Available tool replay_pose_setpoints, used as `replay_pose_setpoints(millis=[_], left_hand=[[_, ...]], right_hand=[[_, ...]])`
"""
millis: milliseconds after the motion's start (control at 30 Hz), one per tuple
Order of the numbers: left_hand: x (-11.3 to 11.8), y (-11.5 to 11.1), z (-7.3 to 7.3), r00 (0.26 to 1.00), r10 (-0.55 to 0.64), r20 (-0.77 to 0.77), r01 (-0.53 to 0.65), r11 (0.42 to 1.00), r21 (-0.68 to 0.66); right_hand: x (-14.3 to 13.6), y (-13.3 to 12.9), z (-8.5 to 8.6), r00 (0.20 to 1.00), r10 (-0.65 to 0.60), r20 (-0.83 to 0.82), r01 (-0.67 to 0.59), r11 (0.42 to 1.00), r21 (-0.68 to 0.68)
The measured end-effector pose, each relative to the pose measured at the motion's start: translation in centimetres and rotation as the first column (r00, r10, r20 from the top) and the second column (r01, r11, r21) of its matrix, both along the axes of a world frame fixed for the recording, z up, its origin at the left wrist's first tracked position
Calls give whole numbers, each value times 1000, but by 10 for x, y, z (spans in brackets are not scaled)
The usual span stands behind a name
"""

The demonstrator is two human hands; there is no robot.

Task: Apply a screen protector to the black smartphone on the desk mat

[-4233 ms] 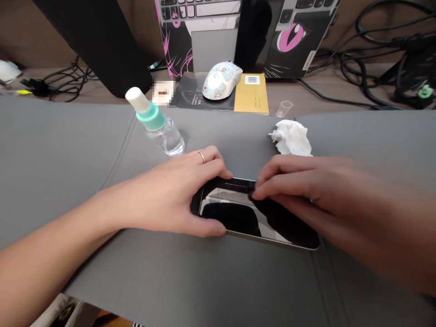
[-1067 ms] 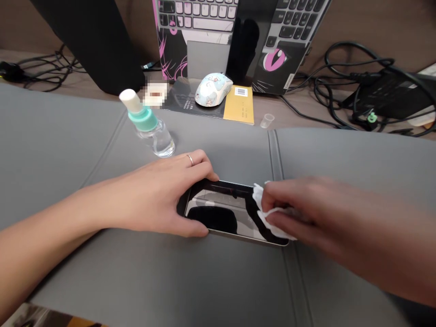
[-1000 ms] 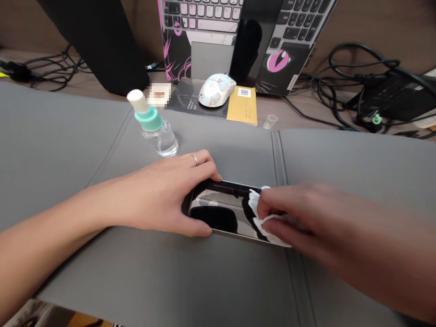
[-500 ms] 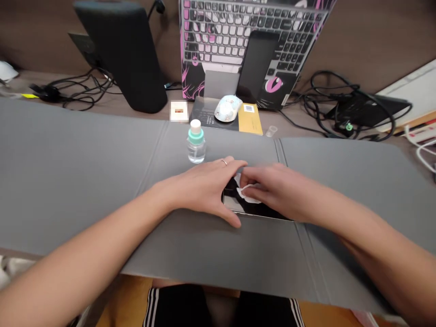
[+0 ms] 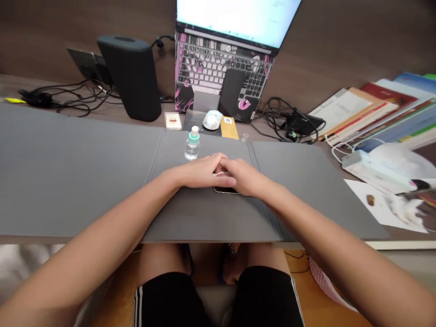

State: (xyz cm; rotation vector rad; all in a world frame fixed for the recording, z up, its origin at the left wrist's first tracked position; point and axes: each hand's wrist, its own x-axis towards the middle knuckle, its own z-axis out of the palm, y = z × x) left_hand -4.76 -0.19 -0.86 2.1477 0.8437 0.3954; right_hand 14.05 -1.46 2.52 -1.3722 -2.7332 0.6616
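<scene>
A dark, shiny phone-like slab (image 5: 225, 189) with a thin pale edge lies flat on the grey desk mat (image 5: 218, 218), mostly covered by my hands. Arched over its left end is my left hand (image 5: 200, 173), its thumb stretched out and apart from the fingers. My right hand (image 5: 247, 177) meets it from the right, fingers curled down. Between the hands shows a sliver of white tissue (image 5: 220, 173), which my right fingers pinch; most of it is hidden. Just behind my left hand stands a small clear bottle (image 5: 192, 150) with a mint collar and pale cap.
A laptop (image 5: 200, 72) stands tilted at the back, with a black phone (image 5: 232, 91) leaning on it. A patterned mouse (image 5: 213, 120) sits before it. A black speaker-like box (image 5: 131, 81) and cables stand left; books (image 5: 374, 109) and a tissue pack (image 5: 378, 171) lie right.
My hands have come together over the slab, hiding more of it and the tissue. My left thumb now reaches across toward my right hand. The view has tilted up and shifted right.
</scene>
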Motion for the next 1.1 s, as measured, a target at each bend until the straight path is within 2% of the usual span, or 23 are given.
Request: replay_pose_setpoints(millis=[133,233,300,433,567,733,833,967,1100], left_hand=[[1,0,-8,1000,8,4,-8,994,105],[5,-1,-9,999,41,13,-42,992,123],[8,-2,-9,997,81,-13,-79,992,98],[11,-4,-4,992,86,-95,-77,992,96],[17,-3,-3,991,77,-112,-68,994,81],[33,-1,-9,990,11,-142,16,981,191],[36,2,-10,991,-18,-134,45,978,202],[35,7,-6,992,-8,-127,30,984,176],[40,7,1,987,66,-145,-32,974,222]], right_hand=[[17,-11,-1,983,179,-48,-179,984,8],[43,-14,-3,944,319,-88,-321,947,-18],[64,-10,-5,927,358,-112,-363,931,-32],[99,12,-10,946,283,-157,-285,959,13],[114,30,-13,948,264,-175,-263,964,28],[121,27,-8,945,291,-150,-296,955,-8],[125,24,-3,954,285,-91,-289,956,-38],[124,24,1,968,249,-28,-250,966,-63],[109,17,-1,965,263,8,-263,964,-26]])
